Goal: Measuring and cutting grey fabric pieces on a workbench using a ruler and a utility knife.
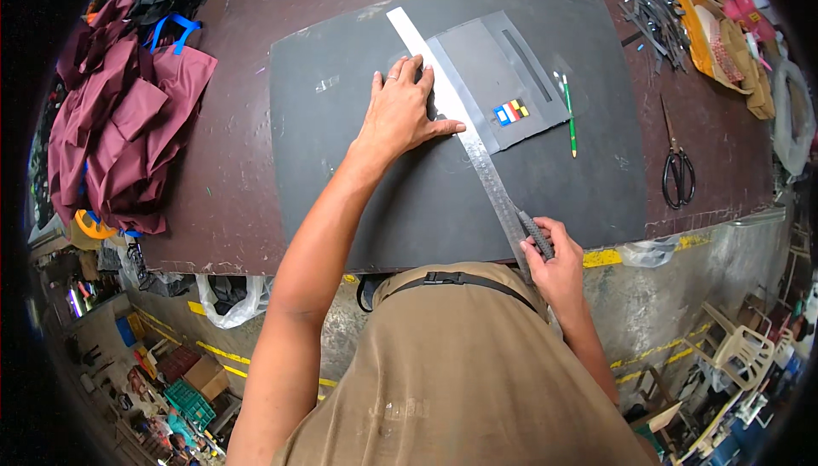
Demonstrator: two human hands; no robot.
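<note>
A worker's left hand (pixel 400 112) presses flat on a steel ruler (pixel 464 125) over dark sheet (pixel 358 176) while the right hand (pixel 554 266) grips a knife (pixel 537 236); the stroke apparently demands the ruler not slip

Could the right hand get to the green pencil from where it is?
Probably yes: the right hand grips a knife at the ruler's near end, and bare dark sheet lies between it and the green pencil.

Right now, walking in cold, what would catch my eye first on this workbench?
Probably the long metal ruler lying slantwise across the big dark grey sheet, pinned flat by the left hand. Near the table's front edge, the right hand grips a ribbed-handled knife against the ruler. Far left lies a heap of maroon cloth bags; at right, black scissors.
</note>
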